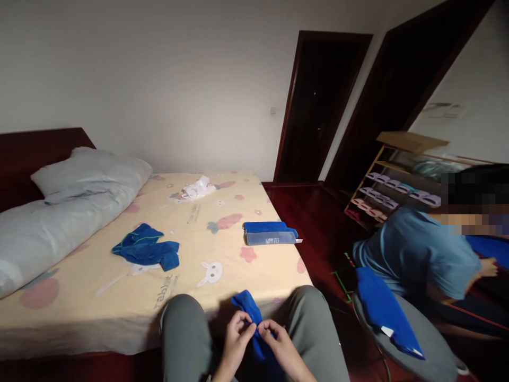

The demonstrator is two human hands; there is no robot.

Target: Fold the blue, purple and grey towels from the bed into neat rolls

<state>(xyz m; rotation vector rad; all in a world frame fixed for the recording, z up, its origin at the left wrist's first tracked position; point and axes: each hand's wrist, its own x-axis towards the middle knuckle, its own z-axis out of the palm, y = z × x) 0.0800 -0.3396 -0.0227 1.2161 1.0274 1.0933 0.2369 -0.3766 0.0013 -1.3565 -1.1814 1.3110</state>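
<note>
Between my knees a strip of blue cloth (247, 303) is pinched by both hands. My left hand (237, 339) grips it with thumb and fingertips from the left. Right beside it, my right hand (274, 342) pinches the same cloth, the two sets of fingertips nearly touching. One end of the cloth sticks out toward the bed, while the rest hangs down into shadow in my lap. On the bed ahead lie a folded blue and grey cloth item (270, 232) lettered "HAPPY LIFE" and, to the left, a crumpled blue garment (145, 248) with green trim.
A patterned sheet covers the bed (234, 260), with a grey quilt (79, 196) and a white plastic bag (199, 187) on it. At right, a round grey stool (431, 366) bears folded blue cloth (387, 310). A person in a blue shirt (421, 252) sits near a shoe rack (382, 183).
</note>
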